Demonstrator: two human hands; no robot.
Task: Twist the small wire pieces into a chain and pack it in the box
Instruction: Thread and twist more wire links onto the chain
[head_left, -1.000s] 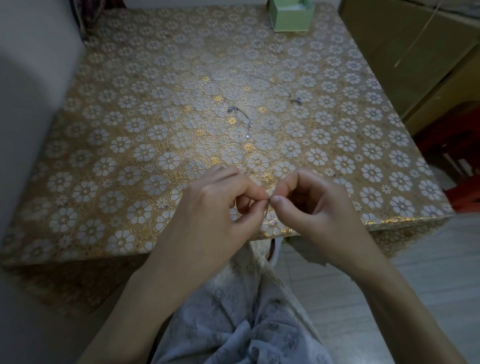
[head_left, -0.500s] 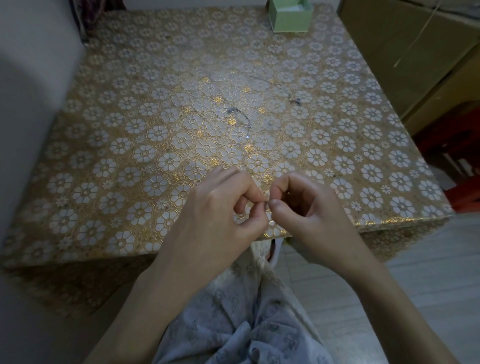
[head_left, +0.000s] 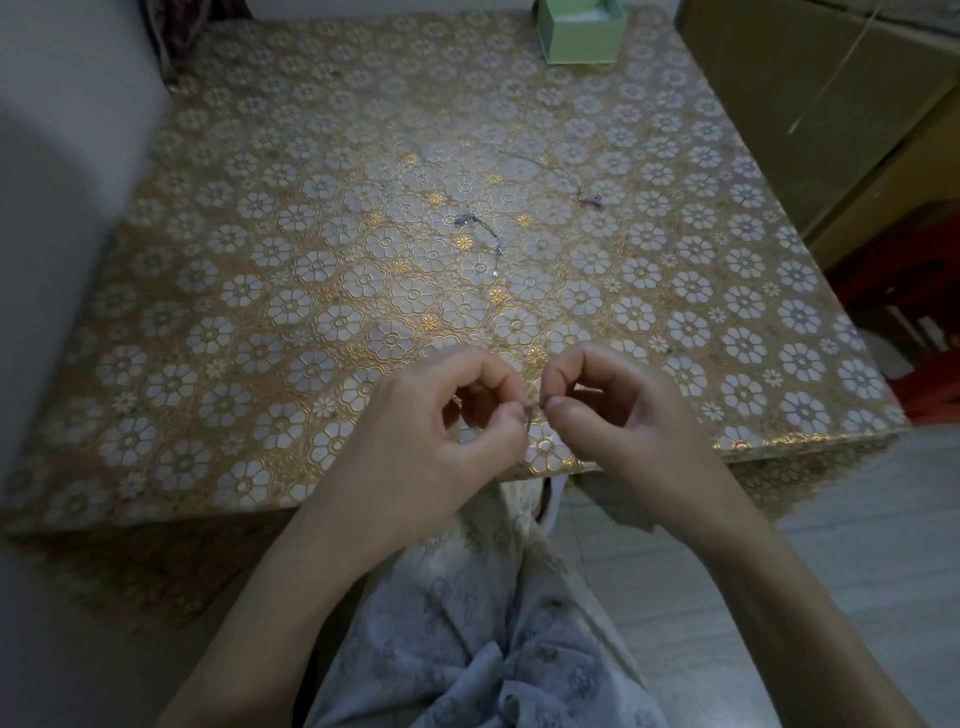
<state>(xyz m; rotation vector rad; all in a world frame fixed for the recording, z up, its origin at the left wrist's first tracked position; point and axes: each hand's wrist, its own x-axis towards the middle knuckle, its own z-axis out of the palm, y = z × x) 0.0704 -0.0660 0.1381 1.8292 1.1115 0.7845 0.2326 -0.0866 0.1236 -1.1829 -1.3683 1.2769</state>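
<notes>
Thin wire piece (head_left: 531, 411) pinched between thumb and forefinger of left hand (head_left: 441, 436) and right hand (head_left: 618, 415), held just above near edge of tabletop (head_left: 208, 291). Keep both pinches close to the joint; rotate in opposite directions; avoid tugging. Two finished strands: middle (head_left: 480, 234) and far right (head_left: 563, 176). Green box (head_left: 579, 39) at far edge.

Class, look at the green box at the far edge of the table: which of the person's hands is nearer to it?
The right hand, only slightly. The green box lies far beyond both hands, above the gap between them; the left hand sits further to its left.
</notes>
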